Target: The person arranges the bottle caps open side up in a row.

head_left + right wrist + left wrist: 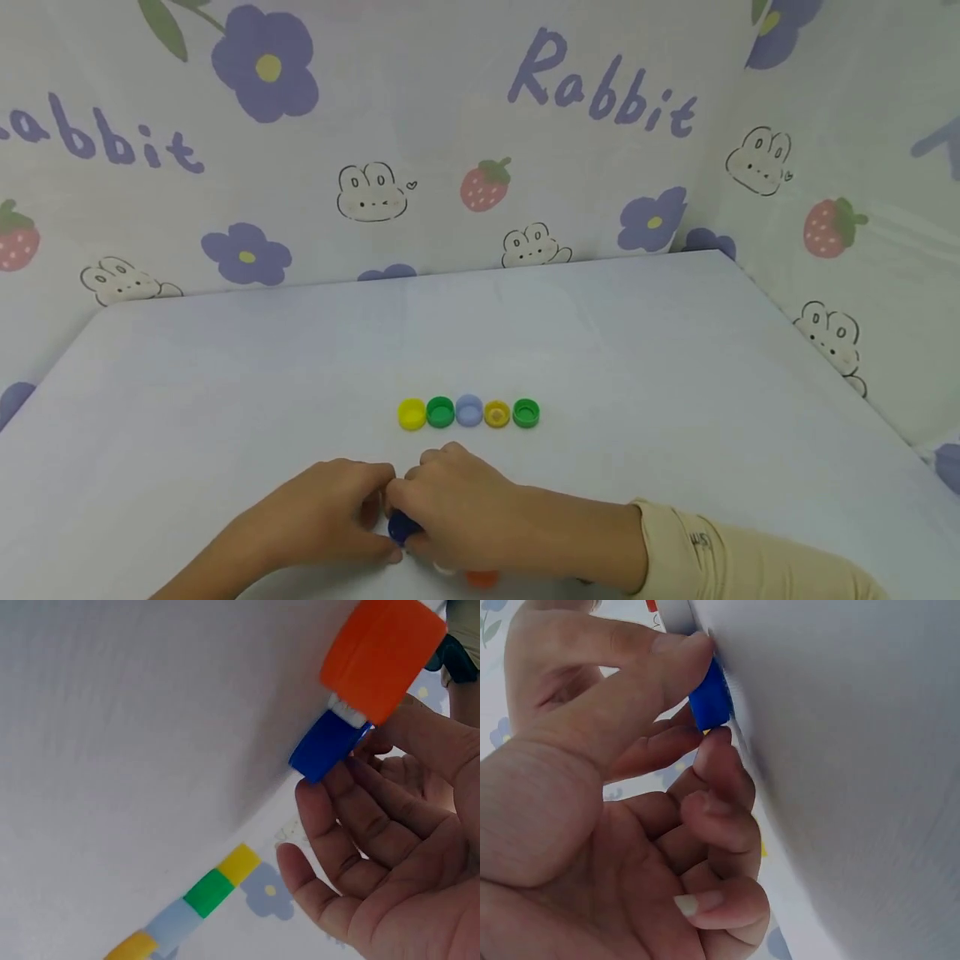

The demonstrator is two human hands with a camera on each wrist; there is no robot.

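Backdrop: a printed cloth with rabbits, flowers and strawberries, standing behind and beside a white tabletop.

Person: two bare hands at the near side, close together. Beige sleeve on the right arm. Right hand bent over the work, thumb and fingers pinching a blue cap. Left hand meets it from the other side; thumb lies along the cap, index fingertip at its edge, so both appear to grip the same piece. Whether the blue cap rests on the table cannot be told.

Small pieces: orange cap near the right hand, mostly covered in the head view; a white cap between it and the blue one, only a sliver showing.

Beyond the hands, a straight row, left to right: yellow cap, dark green cap, pale blue cap, amber cap, bright green cap.

Progress, judged: five caps lined up; blue, white and orange lie outside that row, the blue one being handled, its placing apparently unfinished.
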